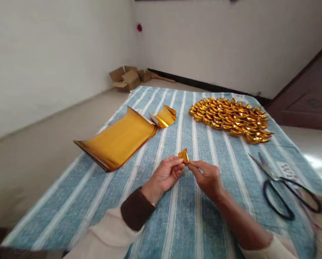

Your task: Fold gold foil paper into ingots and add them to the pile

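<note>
A small piece of shiny gold foil paper (182, 155), partly folded, is pinched between both hands above the striped cloth. My left hand (168, 172) is closed on its left side with thumb and fingertips. On the lower right corner, my right hand (208, 177) pinches it with thumb and forefinger. Beyond my left hand lies a stack of large gold foil sheets (120, 138), its ends curling up. A smaller curled stack of gold foil pieces (164, 117) sits at its far corner. Many folded gold foil ingots (228, 117) are massed at the far right.
A blue and white striped cloth (150, 180) covers the table. Scissors with black handles (275, 178) lie partly open at the right, beside a white label (289, 171). Cardboard boxes (127, 79) stand on the floor by the far wall. A dark door (306, 86) is at the right.
</note>
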Motion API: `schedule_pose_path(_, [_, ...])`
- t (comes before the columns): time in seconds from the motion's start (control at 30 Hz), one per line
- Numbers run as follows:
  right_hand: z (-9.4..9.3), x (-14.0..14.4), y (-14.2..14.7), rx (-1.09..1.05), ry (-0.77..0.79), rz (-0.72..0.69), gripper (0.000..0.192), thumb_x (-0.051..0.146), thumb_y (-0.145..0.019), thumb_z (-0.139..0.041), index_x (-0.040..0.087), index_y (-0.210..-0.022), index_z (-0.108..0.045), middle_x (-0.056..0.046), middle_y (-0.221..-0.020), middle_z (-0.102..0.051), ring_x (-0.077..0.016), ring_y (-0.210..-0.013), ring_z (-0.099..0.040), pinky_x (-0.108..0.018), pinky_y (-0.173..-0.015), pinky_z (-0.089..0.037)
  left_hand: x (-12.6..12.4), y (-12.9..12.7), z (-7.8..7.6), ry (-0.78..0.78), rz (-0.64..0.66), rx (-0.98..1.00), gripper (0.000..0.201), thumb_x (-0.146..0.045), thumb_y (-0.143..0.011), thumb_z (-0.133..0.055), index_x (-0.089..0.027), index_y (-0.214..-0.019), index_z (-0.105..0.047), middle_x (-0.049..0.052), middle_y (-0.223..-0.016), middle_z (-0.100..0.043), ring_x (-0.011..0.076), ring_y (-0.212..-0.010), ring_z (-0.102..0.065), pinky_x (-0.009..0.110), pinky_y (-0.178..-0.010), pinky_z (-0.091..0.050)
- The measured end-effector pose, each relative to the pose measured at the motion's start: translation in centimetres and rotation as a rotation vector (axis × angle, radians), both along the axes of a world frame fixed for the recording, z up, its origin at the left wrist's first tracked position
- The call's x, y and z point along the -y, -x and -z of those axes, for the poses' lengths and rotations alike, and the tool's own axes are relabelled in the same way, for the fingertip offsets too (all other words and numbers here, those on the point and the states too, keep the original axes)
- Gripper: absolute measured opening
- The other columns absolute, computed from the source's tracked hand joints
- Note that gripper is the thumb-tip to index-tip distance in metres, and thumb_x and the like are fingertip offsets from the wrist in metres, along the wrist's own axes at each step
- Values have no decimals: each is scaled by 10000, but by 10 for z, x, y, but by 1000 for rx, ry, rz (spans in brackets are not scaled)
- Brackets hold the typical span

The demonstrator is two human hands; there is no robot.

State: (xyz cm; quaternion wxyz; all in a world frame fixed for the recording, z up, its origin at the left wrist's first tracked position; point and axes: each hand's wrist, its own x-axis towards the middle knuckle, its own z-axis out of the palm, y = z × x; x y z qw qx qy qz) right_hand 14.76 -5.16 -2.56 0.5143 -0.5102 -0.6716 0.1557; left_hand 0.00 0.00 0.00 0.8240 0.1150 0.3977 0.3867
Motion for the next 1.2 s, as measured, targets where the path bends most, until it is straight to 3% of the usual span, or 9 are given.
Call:
schedule_pose_path(0.4, [0, -1, 0, -62, 114, 41, 142, 203, -876, -603, 192, -842, -740, -25, -737, -740, -153, -634, -677, -260, -616, -505, 2, -2, 3, -22, 3, -4, 207, 25, -868, -542, -98, -718, -615, 21, -578, -665, 63, -455, -625, 104, -451, -509])
schedule_pose_path(0.57, [0, -2, -1, 38, 14, 33, 171, 179, -905, -567, 177, -832, -721, -31, -724, -722, -146, -626, -659, -247, -603, -481, 2, -3, 2, -13, -5, -7, 207, 43, -859, -539, -84, -719, -626, 27, -578, -664, 65, -455, -625, 105, -454, -509])
schedule_pose_path(0.87, [2, -4, -8, 467, -253, 38, 341, 105, -962, -419, 166, -703, -632, -24, -574, -568, -154, -560, -529, -278, -579, -399, 1, -3, 4, -9, -1, -16, 210, 40, -846, -558, -96, -695, -613, 20, -571, -659, 63, -461, -622, 111, -464, -513])
schedule_pose_path(1.2, [1, -5, -10, 250, -113, -7, 276, 203, -978, -474, 187, -798, -683, -49, -760, -715, -153, -655, -660, -251, -616, -480, 2, -1, 4, -80, 53, -42, 171, 30, -819, -605, -105, -715, -599, 21, -615, -669, 79, -503, -647, 123, -452, -513])
